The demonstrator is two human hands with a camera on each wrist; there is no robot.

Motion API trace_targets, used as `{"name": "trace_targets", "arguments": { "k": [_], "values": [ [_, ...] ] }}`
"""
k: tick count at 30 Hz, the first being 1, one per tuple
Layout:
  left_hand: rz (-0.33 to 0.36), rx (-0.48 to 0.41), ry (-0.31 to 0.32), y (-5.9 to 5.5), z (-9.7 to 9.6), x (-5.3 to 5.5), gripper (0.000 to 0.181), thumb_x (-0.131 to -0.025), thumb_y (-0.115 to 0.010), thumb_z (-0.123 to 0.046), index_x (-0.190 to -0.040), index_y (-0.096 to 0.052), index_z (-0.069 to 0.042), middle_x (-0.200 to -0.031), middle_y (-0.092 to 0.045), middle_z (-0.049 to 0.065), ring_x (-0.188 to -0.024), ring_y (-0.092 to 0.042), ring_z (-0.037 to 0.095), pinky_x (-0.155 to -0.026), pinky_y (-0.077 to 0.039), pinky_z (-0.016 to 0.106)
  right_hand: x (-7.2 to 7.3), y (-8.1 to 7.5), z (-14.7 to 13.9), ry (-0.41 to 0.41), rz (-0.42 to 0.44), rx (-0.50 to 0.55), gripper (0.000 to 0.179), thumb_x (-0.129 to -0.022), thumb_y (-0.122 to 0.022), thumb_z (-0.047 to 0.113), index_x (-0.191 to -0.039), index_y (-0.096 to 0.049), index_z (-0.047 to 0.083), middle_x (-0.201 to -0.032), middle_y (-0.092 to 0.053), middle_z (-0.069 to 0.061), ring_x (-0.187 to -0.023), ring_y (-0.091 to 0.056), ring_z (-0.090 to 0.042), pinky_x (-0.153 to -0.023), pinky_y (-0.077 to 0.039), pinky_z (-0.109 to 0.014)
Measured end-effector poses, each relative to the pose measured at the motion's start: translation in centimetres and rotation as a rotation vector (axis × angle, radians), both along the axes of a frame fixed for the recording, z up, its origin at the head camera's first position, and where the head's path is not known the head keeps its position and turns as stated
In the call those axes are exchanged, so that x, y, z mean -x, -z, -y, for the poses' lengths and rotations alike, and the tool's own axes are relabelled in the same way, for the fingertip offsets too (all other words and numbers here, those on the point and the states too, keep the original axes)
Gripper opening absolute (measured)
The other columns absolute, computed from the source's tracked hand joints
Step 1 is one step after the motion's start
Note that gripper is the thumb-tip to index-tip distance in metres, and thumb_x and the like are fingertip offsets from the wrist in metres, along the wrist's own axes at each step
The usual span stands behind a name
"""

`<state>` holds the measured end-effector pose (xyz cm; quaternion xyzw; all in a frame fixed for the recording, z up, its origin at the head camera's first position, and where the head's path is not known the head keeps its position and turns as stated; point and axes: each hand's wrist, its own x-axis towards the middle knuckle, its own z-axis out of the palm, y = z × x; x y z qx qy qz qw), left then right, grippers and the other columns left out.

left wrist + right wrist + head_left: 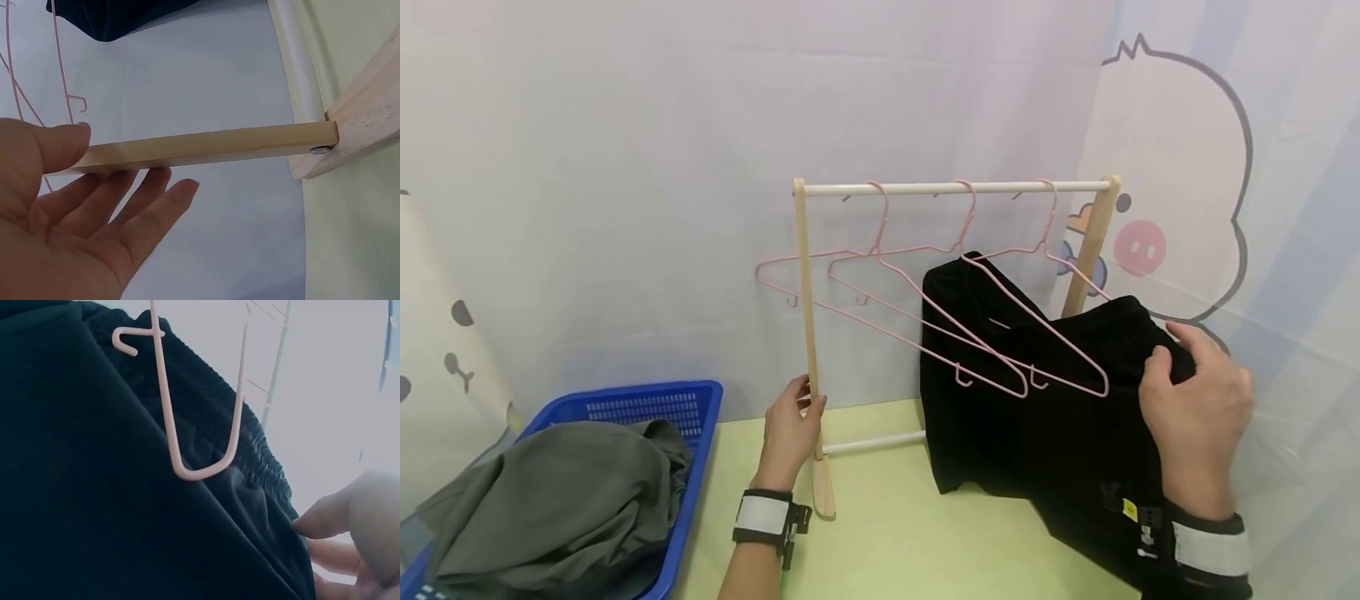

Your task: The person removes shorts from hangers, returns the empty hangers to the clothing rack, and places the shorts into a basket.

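Note:
My left hand (790,429) holds the left wooden post (808,333) of a small clothes rack low down, thumb on one side and fingers on the other, as the left wrist view shows. Black pants (985,433) with a gathered elastic waistband (250,450) hang at the rack's right side, about the right-hand pink hanger (1067,329). At the waistband's right end, my right hand (1202,408) pinches the cloth between thumb and fingers. In the right wrist view a hanger end (194,472) lies over the black cloth. How the pants attach to the hanger is hidden.
Two more pink hangers (883,225) hang to the left on the white top rail (917,189), their ends jutting forward. At left stands a blue basket (700,467) with grey-green cloth (565,500) in it. Everything stands on a pale yellow tabletop (887,542) before a printed curtain.

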<state>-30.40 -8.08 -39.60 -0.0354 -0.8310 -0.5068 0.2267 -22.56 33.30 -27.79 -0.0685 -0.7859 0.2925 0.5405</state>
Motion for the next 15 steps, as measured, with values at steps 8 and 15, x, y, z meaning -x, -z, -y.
{"name": "trace_targets", "arguments": {
  "k": [8, 15],
  "values": [
    [-0.025, -0.025, -0.013, 0.08, -0.29, 0.39, 0.042, -0.104, -0.063, -0.01, -0.143, -0.056, 0.002, -0.13, -0.065, 0.026, -0.117, -0.066, 0.042, -0.095, -0.056, 0.055, 0.35, 0.35, -0.71, 0.058, 0.052, -0.004, 0.032, -0.101, -0.057, 0.014, -0.124, -0.075, 0.003, -0.123, -0.071, -0.024, -0.112, -0.061, -0.054, -0.093, -0.042, -0.065],
    [-0.047, -0.038, -0.019, 0.19, -0.49, 0.47, 0.036, -0.104, -0.062, -0.008, -0.139, -0.06, 0.003, -0.128, -0.067, 0.025, -0.116, -0.067, 0.042, -0.094, -0.057, 0.055, 0.59, 0.43, -0.75, 0.081, 0.07, -0.009, 0.032, -0.101, -0.055, 0.016, -0.118, -0.076, -0.002, -0.114, -0.072, -0.028, -0.105, -0.061, -0.057, -0.089, -0.041, -0.065]
  ]
}}
